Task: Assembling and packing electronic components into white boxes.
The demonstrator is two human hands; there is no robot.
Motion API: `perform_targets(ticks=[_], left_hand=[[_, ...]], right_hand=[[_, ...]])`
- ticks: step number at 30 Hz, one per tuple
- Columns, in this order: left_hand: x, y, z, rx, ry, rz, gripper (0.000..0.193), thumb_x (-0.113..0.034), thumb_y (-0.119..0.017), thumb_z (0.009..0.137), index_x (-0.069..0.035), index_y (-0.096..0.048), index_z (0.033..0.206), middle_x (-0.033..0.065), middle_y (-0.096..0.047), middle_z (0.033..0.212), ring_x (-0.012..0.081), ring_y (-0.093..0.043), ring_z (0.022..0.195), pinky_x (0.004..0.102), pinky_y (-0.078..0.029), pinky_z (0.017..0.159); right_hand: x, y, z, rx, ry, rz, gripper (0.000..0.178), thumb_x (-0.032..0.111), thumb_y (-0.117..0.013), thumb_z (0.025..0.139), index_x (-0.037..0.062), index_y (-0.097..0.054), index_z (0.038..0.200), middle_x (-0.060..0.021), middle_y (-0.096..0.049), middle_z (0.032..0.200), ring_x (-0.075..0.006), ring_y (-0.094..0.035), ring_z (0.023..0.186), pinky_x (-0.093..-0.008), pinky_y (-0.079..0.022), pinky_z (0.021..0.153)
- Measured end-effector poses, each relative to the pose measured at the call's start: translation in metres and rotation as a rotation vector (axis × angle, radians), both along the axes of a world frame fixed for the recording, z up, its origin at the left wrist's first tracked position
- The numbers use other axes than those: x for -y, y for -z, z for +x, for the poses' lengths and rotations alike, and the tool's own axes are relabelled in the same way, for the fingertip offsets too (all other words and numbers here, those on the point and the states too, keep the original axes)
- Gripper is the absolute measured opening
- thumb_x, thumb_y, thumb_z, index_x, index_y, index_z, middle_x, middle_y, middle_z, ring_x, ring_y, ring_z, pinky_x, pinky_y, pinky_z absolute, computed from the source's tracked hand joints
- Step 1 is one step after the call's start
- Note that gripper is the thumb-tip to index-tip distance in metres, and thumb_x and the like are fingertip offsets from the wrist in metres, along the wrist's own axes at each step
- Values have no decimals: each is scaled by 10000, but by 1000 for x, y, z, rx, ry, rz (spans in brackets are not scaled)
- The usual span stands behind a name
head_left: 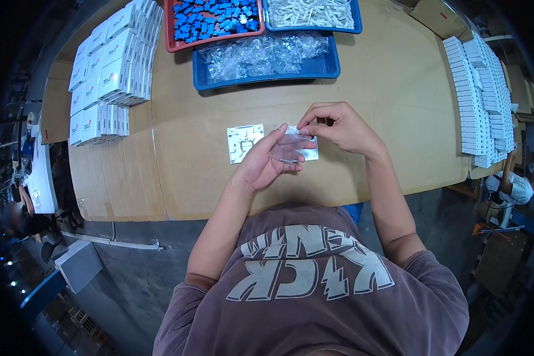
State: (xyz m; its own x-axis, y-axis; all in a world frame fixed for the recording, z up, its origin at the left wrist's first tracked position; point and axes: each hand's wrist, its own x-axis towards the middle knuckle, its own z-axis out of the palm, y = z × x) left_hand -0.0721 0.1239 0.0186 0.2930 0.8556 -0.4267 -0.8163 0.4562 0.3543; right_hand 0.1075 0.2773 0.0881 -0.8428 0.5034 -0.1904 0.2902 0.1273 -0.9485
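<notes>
Over the middle of the table, a small clear plastic bag (286, 149) is held between my two hands. My left hand (261, 160) grips it with the thumb on top and the fingers beneath. At the bag's upper edge, the thumb and fingers of my right hand (338, 127) are pinched together; something small and pale shows there, too small to name. Just left of my left hand lies a square white plate (245, 143) with moulded cutouts. Another flat white piece (311, 149) lies on the table, partly hidden behind the bag and my fingers.
Beyond my hands stand a blue tray of clear bags (267, 84), a red tray of blue parts (169, 41) and a blue tray of white parts (358, 24). White boxes are stacked on the left (110, 71) and right (480, 98) of the cardboard-covered table (190, 178). Other people are at both sides.
</notes>
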Motion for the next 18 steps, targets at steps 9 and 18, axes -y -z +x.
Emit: perform_targets(ticks=[9,18], left_hand=[[5,0,1,-104,26,6,458,-423,-399,1143,-50,-591,1327,212,-708,1253,204,-718,877,396,-623,830],[7,-3,-3,-103,21,42,457,-429,-406,1142,-64,-561,1368,202,-728,1194,202,-718,825,384,-619,796]], right_hand=[[-11,18,-22,-49,-277,-53,107,36,-785,851,9,-796,954,-68,-693,1128,-166,-642,1007,-313,-504,900],[-12,17,-26,-12,-393,-187,210,121,-648,1009,-25,-782,1078,-108,-707,1282,-213,-663,1111,-340,-508,1000]])
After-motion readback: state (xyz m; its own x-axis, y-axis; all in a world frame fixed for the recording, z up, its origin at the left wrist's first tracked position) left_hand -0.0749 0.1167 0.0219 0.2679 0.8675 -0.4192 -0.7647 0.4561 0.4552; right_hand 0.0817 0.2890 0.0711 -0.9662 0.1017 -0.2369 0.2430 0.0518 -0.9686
